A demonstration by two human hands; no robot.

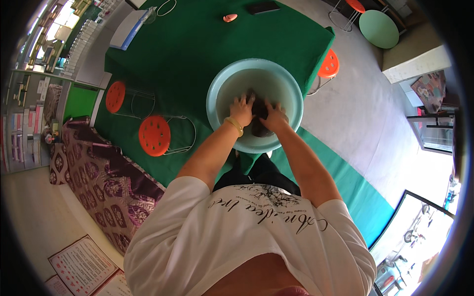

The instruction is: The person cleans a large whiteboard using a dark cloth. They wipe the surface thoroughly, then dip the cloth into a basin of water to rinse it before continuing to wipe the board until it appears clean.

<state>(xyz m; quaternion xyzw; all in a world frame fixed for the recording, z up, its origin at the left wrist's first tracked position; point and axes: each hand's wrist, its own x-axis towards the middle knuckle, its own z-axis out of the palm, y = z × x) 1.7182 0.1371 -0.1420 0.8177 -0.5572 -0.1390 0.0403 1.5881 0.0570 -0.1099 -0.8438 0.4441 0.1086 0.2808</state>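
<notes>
A round light-blue basin (212, 97) of cloudy water (231, 88) stands before me at the near side of the green-covered table. Lying in the water is a dark, wet, soft-looking item (261, 127), perhaps cloth; its exact kind cannot be told. My left hand (241, 111), with a pale yellow bangle (234, 125) at the wrist, is at the item's left edge, fingers apart. On the other side, my right hand (274, 116) spreads its fingers, thumb against the dark item. The water partly hides the fingertips.
The green tablecloth (177, 44) bears a small pink object (230, 17), a dark flat object (263, 7) and a blue-edged folder (129, 29). Orange stools (154, 135) stand at left, another stool (329, 63) at right. A patterned cloth-covered seat (107, 185) lies at lower left.
</notes>
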